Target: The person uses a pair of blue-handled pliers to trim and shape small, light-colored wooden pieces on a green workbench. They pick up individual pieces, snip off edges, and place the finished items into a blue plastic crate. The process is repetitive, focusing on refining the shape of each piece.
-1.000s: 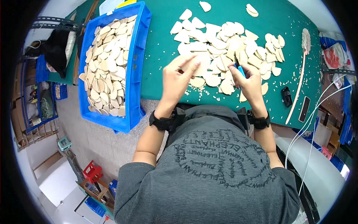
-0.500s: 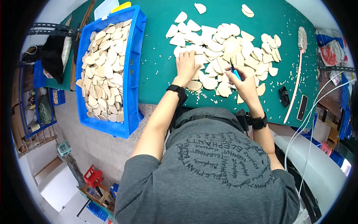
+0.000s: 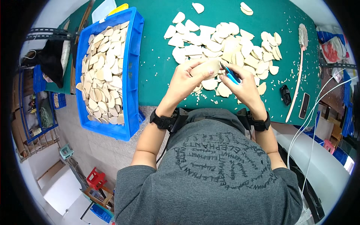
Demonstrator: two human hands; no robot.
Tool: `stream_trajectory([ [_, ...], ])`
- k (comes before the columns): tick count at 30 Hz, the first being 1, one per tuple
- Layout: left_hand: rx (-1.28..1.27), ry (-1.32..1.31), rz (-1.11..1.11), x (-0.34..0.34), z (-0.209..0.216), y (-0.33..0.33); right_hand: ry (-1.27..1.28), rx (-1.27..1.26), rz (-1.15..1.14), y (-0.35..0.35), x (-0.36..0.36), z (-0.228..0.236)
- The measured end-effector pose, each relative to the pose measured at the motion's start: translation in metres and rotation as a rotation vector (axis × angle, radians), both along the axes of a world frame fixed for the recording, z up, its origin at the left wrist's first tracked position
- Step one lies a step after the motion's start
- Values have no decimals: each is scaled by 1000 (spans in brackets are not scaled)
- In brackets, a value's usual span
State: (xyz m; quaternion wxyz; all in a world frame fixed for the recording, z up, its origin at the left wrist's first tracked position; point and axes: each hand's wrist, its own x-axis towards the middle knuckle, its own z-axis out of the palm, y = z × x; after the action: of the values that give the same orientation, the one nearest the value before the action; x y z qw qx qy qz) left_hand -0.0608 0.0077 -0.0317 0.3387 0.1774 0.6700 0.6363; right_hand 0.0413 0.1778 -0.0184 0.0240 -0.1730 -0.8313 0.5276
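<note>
The left hand [image 3: 184, 79] is closed on a pale piece [image 3: 212, 67], pinching it over the near side of the pile [image 3: 230, 43] on the green table [image 3: 157, 56]. The right hand [image 3: 243, 85] is wrapped round blue cutters [image 3: 233, 77], their tip just beside the piece's right edge; whether they touch cannot be told. For good work, the left grip should be firm with fingertips clear of the blades, and the tip laid flush before any light squeeze, sparing the piece's face
</note>
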Motion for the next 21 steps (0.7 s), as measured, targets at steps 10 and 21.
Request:
stream_trajectory([
  [10,-45,153,4,8,10,-4,107,-56,35,0,1,-7],
  [21,-20,107,27,11,8,-10,-62,-68,5,-4,-3,-2],
])
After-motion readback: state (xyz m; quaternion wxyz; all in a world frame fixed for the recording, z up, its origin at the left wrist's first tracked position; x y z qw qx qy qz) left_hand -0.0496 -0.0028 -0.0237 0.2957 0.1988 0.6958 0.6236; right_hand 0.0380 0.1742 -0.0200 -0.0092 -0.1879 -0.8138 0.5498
